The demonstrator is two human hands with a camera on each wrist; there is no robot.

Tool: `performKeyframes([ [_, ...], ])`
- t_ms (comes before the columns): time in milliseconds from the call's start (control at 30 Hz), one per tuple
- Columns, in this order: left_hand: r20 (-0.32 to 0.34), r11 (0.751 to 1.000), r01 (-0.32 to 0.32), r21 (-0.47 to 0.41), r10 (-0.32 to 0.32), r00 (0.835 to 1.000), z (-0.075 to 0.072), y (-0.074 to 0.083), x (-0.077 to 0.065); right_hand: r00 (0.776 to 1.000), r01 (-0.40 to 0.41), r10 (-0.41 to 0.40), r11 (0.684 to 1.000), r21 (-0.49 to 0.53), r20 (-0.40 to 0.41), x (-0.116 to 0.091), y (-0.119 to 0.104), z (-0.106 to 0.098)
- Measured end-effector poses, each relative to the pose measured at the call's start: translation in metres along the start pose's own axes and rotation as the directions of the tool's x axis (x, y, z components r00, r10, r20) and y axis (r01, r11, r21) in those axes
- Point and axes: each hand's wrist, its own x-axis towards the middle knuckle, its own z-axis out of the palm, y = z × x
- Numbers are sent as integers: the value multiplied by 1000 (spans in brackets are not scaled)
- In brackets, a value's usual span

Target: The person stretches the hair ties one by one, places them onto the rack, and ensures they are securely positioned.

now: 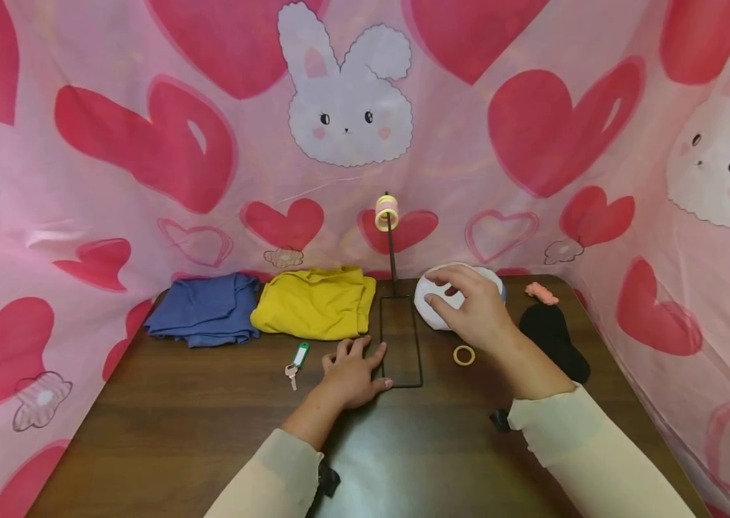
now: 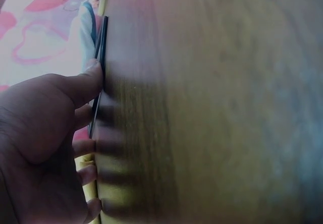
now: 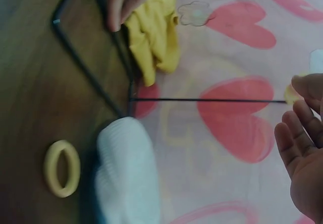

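A black wire stand point(image 1: 418, 345) has a flat rectangular base on the table and an upright rod. Yellow and pink rings point(image 1: 387, 214) sit at the rod's top. My left hand point(image 1: 353, 375) rests with spread fingers at the base's left side, its thumb point(image 2: 92, 77) on the wire. My right hand point(image 1: 476, 308) is in the air to the right of the rod, thumb and fingers apart and loosely bent, holding nothing. Under it in the head view is a folded white cloth item point(image 3: 128, 168), partly hidden. A single yellow ring point(image 3: 74, 168) lies on the table nearby.
A folded blue cloth point(image 1: 203, 309) and a folded yellow cloth point(image 1: 314, 303) lie at the back left. A key with a green tag point(image 1: 300, 355) is before them. At right are a black cloth item point(image 1: 552, 342) and a small coral-coloured object point(image 1: 541, 293). Patterned fabric hangs behind.
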Motion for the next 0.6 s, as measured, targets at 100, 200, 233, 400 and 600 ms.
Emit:
performKeyframes([
  [100, 0, 1000, -3, -5, 3, 1000, 0, 0, 0, 998, -44, 45, 999, -21, 35, -15, 6, -3],
  [200, 3, 1000, -3, 6, 3, 1000, 1, -1, -1, 995, -78, 80, 996, -34, 51, -29, 14, -3],
  [233, 3, 1000, -3, 8, 3, 1000, 1, -1, -1, 994, -89, 91, 995, -35, 56, -34, 17, -3],
  [400, -5, 1000, -9, 10, 9, 1000, 1, -1, 0, 982, -148, 154, 987, -64, 108, -52, 27, -5],
  [600, -5, 1000, -10, 3, 10, 1000, 0, -1, -1, 954, -196, 216, 974, -114, 207, -68, 40, -7],
])
